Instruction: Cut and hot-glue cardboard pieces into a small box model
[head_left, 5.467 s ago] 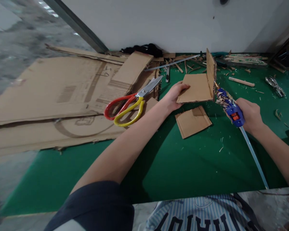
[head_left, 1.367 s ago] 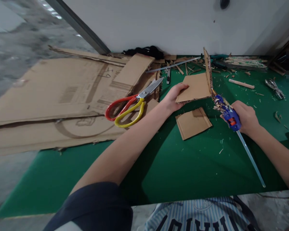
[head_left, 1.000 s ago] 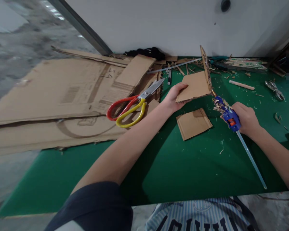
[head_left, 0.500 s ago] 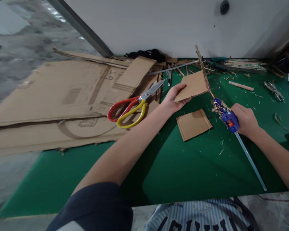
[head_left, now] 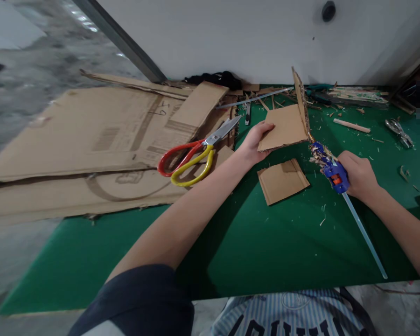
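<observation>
My left hand (head_left: 257,142) is closed on a cardboard piece (head_left: 285,125), thumb on top and the other fingers beneath. A second cardboard panel (head_left: 300,95) stands upright along the piece's right edge. My right hand (head_left: 359,175) grips a blue hot glue gun (head_left: 336,176), with a long translucent glue stick (head_left: 366,238) sticking out of its back end. The gun's nozzle meets the lower end of the upright panel; whether it touches is hard to see. On the table below lies a loose cardboard square (head_left: 283,182).
Scissors (head_left: 210,147) with red and yellow handles lie on large cardboard sheets (head_left: 101,130) at left. A utility knife (head_left: 248,113), a wooden stick (head_left: 352,125) and scraps lie across the green table (head_left: 266,256). A white wall (head_left: 238,42) stands behind.
The held cardboard has turned slightly, so the upright panel shows more of its face. My right hand and the glue gun have shifted a little to the right.
</observation>
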Motion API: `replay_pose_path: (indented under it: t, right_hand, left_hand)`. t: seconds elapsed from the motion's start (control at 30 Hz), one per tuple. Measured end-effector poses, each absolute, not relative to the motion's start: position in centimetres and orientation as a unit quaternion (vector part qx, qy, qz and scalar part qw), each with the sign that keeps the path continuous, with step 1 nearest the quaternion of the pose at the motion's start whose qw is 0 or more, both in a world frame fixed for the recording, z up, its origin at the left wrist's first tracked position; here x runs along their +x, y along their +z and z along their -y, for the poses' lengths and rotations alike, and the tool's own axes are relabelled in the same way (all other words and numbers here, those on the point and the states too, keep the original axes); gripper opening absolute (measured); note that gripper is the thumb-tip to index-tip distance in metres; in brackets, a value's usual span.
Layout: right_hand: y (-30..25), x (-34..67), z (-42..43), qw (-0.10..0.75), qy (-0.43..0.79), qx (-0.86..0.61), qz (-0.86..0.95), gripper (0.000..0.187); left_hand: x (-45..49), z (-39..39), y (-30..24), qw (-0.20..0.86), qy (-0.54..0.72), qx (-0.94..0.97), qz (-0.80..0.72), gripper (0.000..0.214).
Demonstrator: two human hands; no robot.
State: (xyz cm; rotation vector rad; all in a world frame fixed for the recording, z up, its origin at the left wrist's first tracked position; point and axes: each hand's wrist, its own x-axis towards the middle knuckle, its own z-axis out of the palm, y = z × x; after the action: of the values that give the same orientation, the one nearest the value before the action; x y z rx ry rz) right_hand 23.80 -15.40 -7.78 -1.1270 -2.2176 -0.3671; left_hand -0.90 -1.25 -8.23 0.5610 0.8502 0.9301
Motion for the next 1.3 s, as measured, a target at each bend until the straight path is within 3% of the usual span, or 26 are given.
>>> replay_pose_path:
  t: [0.17, 0.63, 0.87, 1.1, 1.3]
  right_hand:
    - [-7.7, 23.9, 15.5, 0.309, -0.135, -0.435, 0.835, 0.019]
    - [-7.6, 24.1, 15.6, 0.305, -0.142, -0.478, 0.812, 0.023]
    - [-7.6, 23.9, 15.7, 0.333, -0.153, -0.456, 0.811, 0.006]
    - [-9.0, 25.7, 14.6, 0.303, -0.147, -0.574, 0.746, 0.032]
    - [-9.6, 27.4, 12.4, 0.227, -0.079, -0.708, 0.664, 0.067]
  left_hand:
    - [-0.7, 1.4, -8.0, 0.753, 0.435, 0.293, -0.398, 0.011]
    - [-0.7, 1.1, -9.0, 0.726, 0.43, 0.367, -0.392, 0.02]
    - [-0.6, 1.3, -8.5, 0.725, 0.425, 0.357, -0.409, 0.016]
    - [-0.7, 1.8, -7.6, 0.705, 0.507, 0.3, -0.395, 0.015]
    - [-0.9, 1.8, -7.5, 0.701, 0.526, 0.266, -0.401, 0.013]
